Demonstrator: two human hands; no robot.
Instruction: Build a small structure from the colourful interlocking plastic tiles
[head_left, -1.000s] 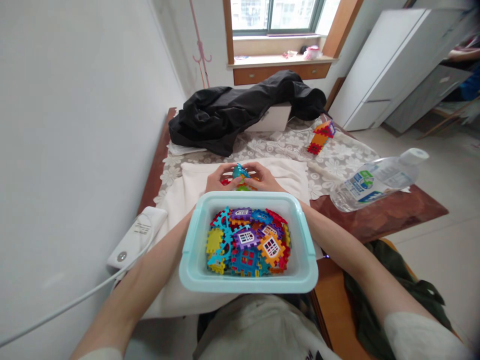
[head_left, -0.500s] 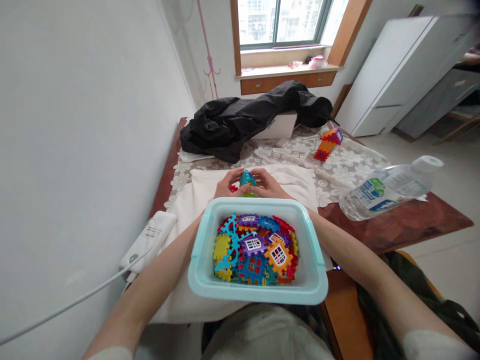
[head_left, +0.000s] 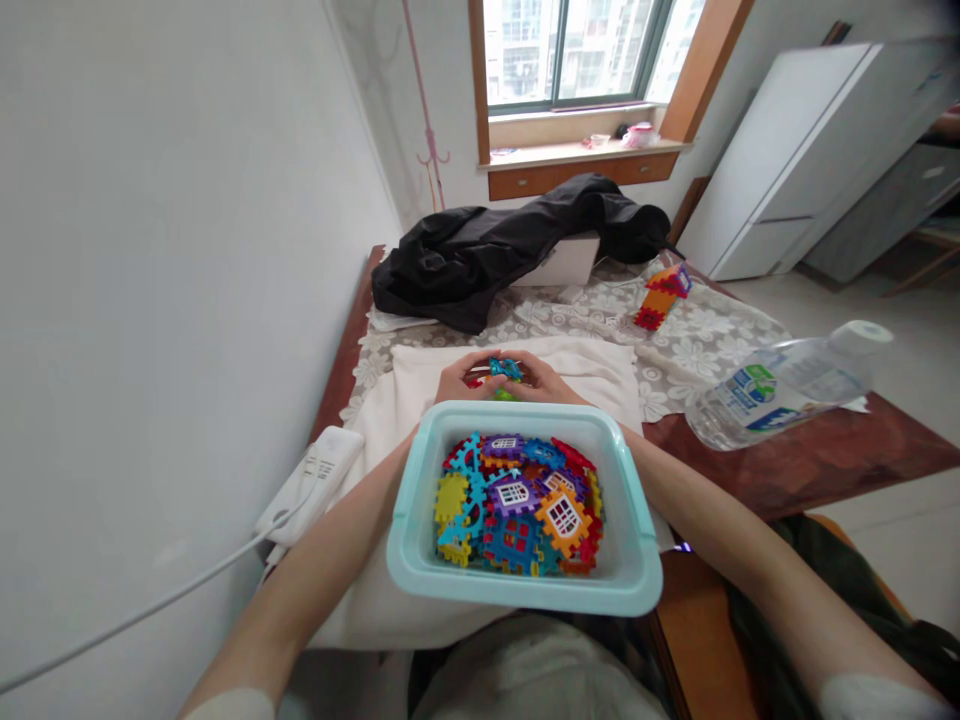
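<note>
Just beyond the tub, my left hand (head_left: 462, 378) and my right hand (head_left: 546, 380) close around a small cluster of interlocking plastic building pieces (head_left: 506, 369). Blue shows on top of the cluster, with red at the left and green below. The tub's rim hides its lower part. A light-blue plastic tub (head_left: 400, 530) stands between my forearms, holding many notched pieces in purple, orange, blue, yellow and red, some with window grilles.
A joined orange and red piece structure (head_left: 660, 298) stands at the back right. A large clear bottle (head_left: 780, 385) lies tilted on the right. Black cloth (head_left: 480, 255) covers a white box (head_left: 566, 262) at the back. A white power strip (head_left: 315, 480) lies by the left wall.
The blue piece between my hands has tipped from upright to a flatter angle. The whole view has shifted slightly, with everything a little lower and further right.
</note>
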